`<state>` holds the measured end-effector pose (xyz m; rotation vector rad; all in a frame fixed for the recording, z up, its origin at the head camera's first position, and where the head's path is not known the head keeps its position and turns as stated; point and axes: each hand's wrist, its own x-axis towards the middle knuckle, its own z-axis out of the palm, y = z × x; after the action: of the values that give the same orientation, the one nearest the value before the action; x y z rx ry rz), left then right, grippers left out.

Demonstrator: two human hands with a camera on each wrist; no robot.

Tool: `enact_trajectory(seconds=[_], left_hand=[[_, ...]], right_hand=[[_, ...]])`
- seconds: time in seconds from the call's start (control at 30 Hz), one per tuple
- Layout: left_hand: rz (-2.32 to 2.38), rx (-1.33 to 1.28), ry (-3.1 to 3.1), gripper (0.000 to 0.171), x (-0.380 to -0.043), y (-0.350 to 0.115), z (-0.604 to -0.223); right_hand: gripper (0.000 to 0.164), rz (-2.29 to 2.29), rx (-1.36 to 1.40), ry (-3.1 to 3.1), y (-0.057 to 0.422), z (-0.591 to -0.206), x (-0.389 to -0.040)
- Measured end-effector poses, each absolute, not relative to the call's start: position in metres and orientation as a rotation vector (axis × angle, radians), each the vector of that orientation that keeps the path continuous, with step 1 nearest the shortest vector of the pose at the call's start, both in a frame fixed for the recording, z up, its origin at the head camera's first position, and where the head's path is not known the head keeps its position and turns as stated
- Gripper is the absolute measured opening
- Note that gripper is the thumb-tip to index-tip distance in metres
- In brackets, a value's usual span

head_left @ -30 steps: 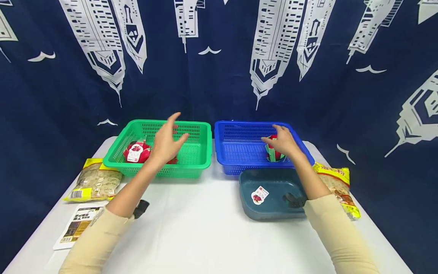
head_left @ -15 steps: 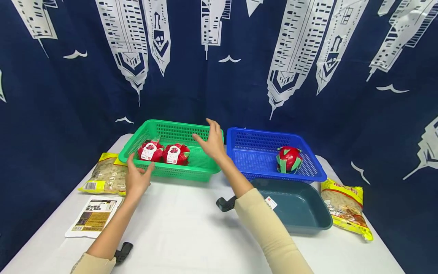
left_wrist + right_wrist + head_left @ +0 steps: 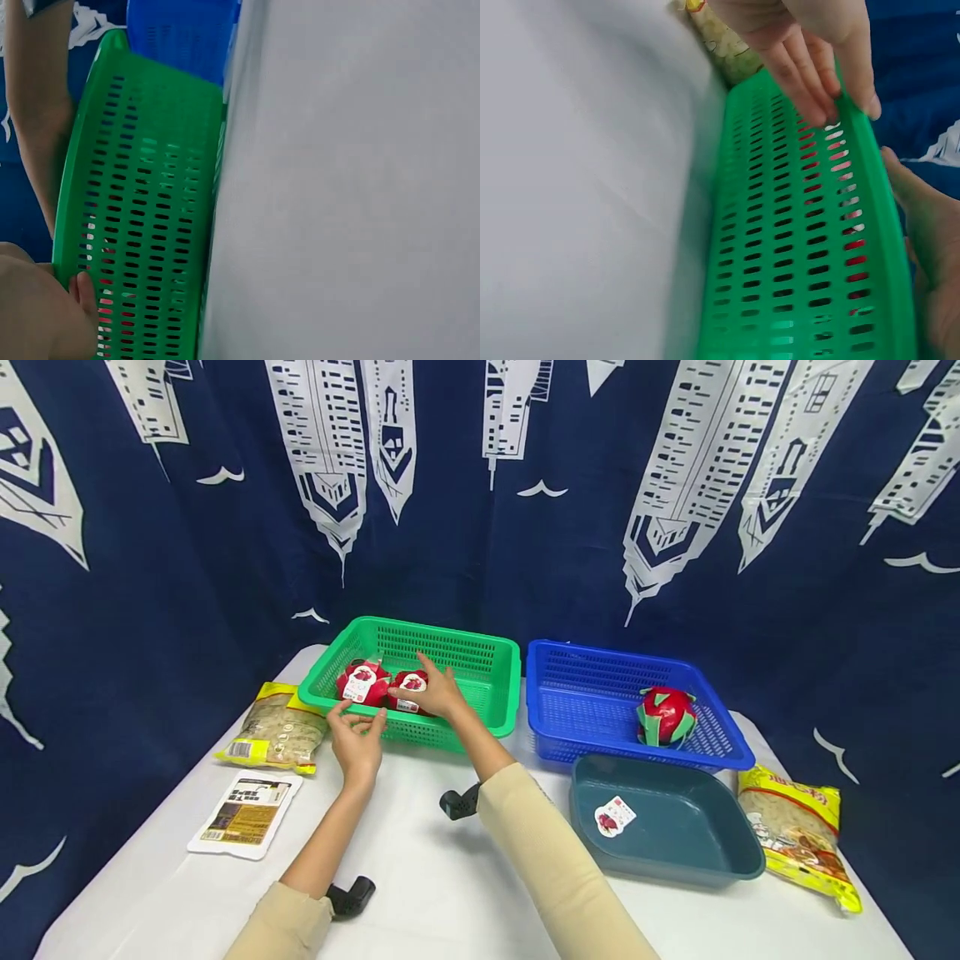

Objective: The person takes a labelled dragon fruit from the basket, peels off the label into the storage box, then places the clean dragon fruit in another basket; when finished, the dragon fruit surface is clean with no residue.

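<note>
Two red dragon fruits with white stickers lie side by side in the green basket (image 3: pixel 480 727). My right hand (image 3: pixel 438 693) reaches into this basket over the right-hand dragon fruit (image 3: pixel 411 683), thumb and fingers spread about it, overlapping part of it. The left-hand dragon fruit (image 3: pixel 363 683) lies just behind my left hand (image 3: pixel 358 743). That hand is at the basket's front rim; in the right wrist view several of its fingers (image 3: pixel 799 79) hang outside the slotted wall. A third dragon fruit (image 3: pixel 666 717), red with green scales, sits in the blue basket (image 3: pixel 577 747).
A dark teal tub (image 3: pixel 675 818) with a loose sticker (image 3: pixel 615 816) inside stands before the blue basket. Yellow-edged food bags (image 3: pixel 281 731) lie at the left and right, the right bag (image 3: pixel 798 827) beside the tub. A flat white packet (image 3: pixel 246 814) lies front left.
My right hand has moved left from over the blue basket to the right-hand dragon fruit in the green one. My left hand came back to the green basket's front rim. The head view swung left.
</note>
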<state>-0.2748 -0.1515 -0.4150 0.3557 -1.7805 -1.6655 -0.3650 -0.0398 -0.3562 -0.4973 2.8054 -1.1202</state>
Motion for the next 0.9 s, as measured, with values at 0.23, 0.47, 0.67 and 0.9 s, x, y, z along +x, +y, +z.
enact_trajectory(seconds=[0.23,0.47,0.67,0.9], left_hand=[[-1.727,0.304,-1.691,0.055,-0.279,-0.147,-0.423],[-1.737,0.267,-1.652,0.055,-0.28,-0.151,-0.425],[-1.742,0.249,-1.632,0.057,-0.28,-0.149,-0.427],[-1.74,0.255,-1.633,0.056,-0.281,-0.15,-0.426]], right_hand=[[0.088,-1.027,-0.525,2.783,-0.035,-0.367,-0.373],[0.083,-1.117,-0.555,2.814,-0.036,-0.372,-0.377],[0.08,-1.33,-0.528,2.824,-0.03,-0.371,-0.374],[0.08,-1.562,-0.524,2.916,-0.013,-0.354,-0.363]])
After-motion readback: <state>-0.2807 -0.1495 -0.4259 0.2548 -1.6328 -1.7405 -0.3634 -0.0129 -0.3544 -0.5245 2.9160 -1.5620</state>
